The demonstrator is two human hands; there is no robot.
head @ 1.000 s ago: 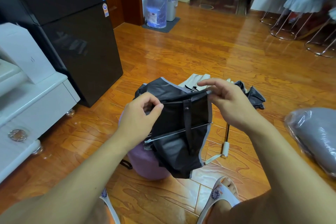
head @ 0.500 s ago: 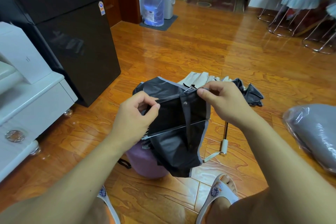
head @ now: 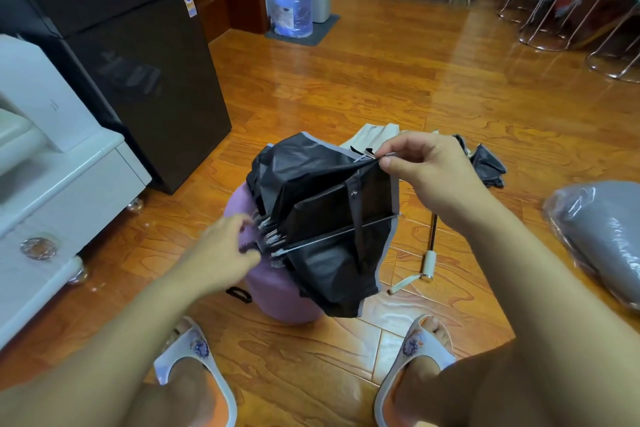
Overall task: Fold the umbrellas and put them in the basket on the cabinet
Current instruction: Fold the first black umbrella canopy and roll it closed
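A half-collapsed umbrella (head: 322,191), black inside and purple outside, hangs in front of me above the wooden floor. My right hand (head: 426,173) pinches a rib tip at the canopy's upper edge. My left hand (head: 225,250), blurred, is lower down at the bundle of metal ribs, its fingers closed round the black shaft end. A second umbrella (head: 377,135), beige with black lining, lies on the floor behind, its thin shaft and white handle (head: 430,258) pointing toward me. The white cabinet (head: 69,184) stands at the left; no basket shows on it.
A black fridge (head: 138,62) stands behind the cabinet. A grey bundle in clear plastic (head: 599,236) lies at the right. A water jug (head: 291,0) and bin sit by the far doorway, metal-legged chairs (head: 554,17) at the far right. My slippered feet are below.
My left hand has let go of the canopy's upper edge and dropped to the rib bundle near the shaft. My right hand has kept its pinch on the rib tip.
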